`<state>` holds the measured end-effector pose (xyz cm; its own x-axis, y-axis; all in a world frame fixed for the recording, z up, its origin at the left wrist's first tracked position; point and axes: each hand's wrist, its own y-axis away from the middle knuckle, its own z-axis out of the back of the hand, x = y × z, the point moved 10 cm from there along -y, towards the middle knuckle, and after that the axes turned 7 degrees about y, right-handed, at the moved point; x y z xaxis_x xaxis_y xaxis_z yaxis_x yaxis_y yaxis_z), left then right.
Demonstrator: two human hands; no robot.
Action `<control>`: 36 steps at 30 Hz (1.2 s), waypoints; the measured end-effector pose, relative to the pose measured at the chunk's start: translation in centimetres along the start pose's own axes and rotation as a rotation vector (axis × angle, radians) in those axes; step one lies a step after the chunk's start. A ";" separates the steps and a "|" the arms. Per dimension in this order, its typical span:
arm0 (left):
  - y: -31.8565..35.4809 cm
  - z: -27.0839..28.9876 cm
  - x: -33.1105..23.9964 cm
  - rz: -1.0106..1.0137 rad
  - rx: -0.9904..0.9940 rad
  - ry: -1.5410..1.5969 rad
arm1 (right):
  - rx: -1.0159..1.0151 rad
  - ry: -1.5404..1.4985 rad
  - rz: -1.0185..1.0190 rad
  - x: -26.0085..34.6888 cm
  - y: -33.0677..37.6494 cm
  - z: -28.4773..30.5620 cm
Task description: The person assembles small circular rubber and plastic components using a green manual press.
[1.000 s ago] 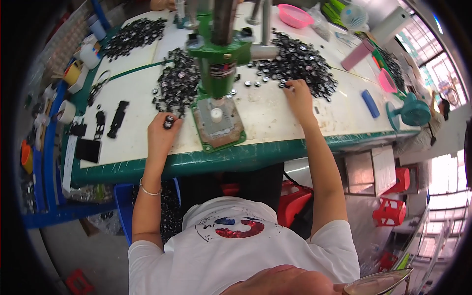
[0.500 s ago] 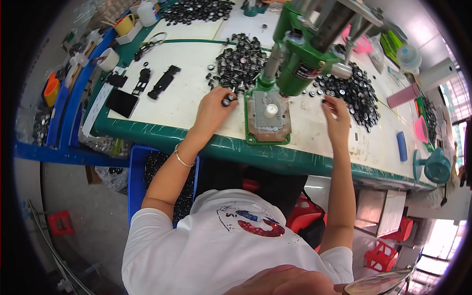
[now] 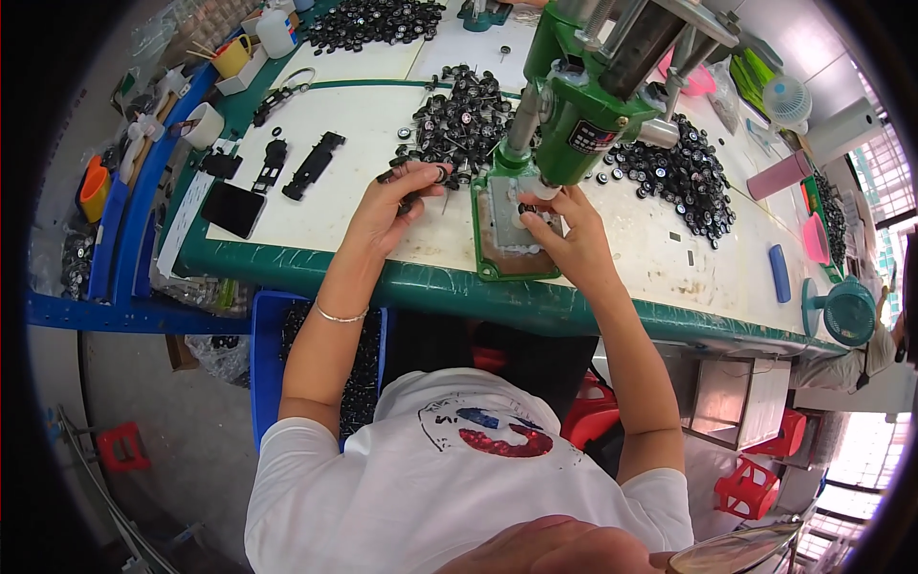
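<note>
My left hand point(image 3: 382, 206) is closed around several small black wheels point(image 3: 406, 204), a thin metal axle showing below its fingertips. It hovers over the white tabletop, just left of the green bench press point(image 3: 579, 120). Beneath the press head, my right hand point(image 3: 580, 244) pinches a small black wheel point(image 3: 527, 208) at the white round holder on the metal base plate point(image 3: 490, 253). The fingers partly cover the holder, so whether the wheel is seated there cannot be made out. Behind my left hand lies a heap of black wheels with axles point(image 3: 464, 120).
Another heap of black wheels point(image 3: 684, 182) spreads right of the press. At left lie a phone point(image 3: 234, 209) and black chassis parts point(image 3: 314, 165). A blue bar point(image 3: 779, 273) and a small green fan point(image 3: 846, 311) are far right. A blue bin point(image 3: 273, 330) stands below the table edge.
My right hand has moved left from the right-hand wheel heap to beneath the press head, carrying a wheel. My left hand has shifted slightly left and turned.
</note>
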<state>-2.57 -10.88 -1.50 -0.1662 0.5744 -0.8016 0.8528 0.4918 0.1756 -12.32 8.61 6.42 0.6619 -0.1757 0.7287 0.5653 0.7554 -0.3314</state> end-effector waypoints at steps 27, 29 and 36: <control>2.0 -4.7 1.4 -0.022 0.055 -0.128 | 0.120 0.230 0.107 1.4 -0.7 -0.3; 1.9 -4.5 1.5 -0.023 0.051 -0.153 | 0.150 0.246 0.071 1.3 -1.0 -0.3; 2.0 -5.3 1.4 -0.059 0.062 -0.105 | 0.074 0.398 -0.004 2.1 -0.8 -0.5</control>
<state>-3.78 -5.61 0.73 -0.1670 0.4728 -0.8652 0.8727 0.4792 0.0935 -11.15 7.28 7.93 0.8067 -0.3987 0.4362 0.5411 0.7951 -0.2739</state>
